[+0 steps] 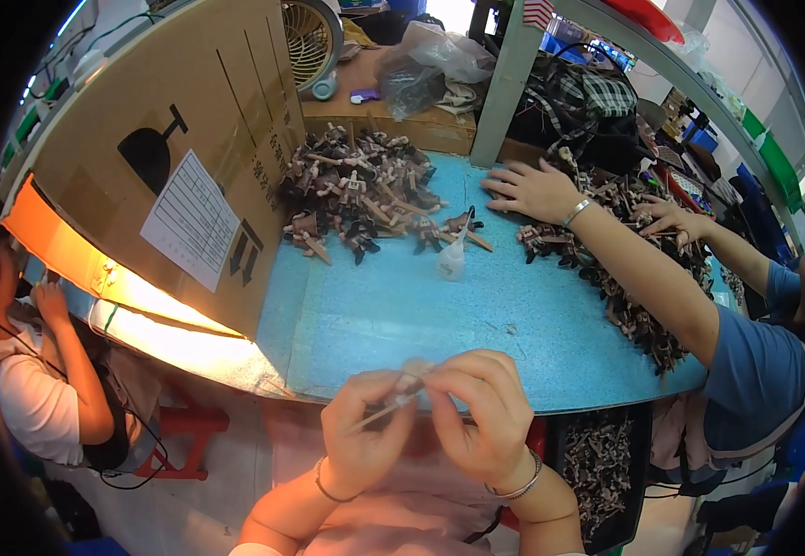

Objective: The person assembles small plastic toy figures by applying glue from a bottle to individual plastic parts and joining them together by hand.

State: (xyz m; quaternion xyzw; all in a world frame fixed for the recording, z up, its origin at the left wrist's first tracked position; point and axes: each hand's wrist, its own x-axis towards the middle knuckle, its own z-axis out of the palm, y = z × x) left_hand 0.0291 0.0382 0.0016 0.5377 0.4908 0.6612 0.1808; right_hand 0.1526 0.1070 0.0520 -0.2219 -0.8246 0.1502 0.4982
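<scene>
Close to the table's near edge, my left hand (pixel 363 434) pinches a small pale figurine part (pixel 403 400) with a thin tan stick running down across the palm. Fingertips of my right hand (pixel 484 417) close on the upper end of the same piece; its details are blurred and partly covered by fingers. Beyond my hands, a small white dropper bottle (pixel 452 262) stands upright on the blue tabletop (pixel 365 324). A heap of small brown and dark figurines (pixel 361 185) lies behind it to the left, a few spilling toward the bottle.
A tall cardboard panel (pixel 208 120) walls off the left side, with a lit lamp (pixel 111 273) behind it. At right, a co-worker's hand (pixel 541 193) reaches over another figurine heap (pixel 639 310). A black tray (pixel 602 482) of small parts sits below the table edge.
</scene>
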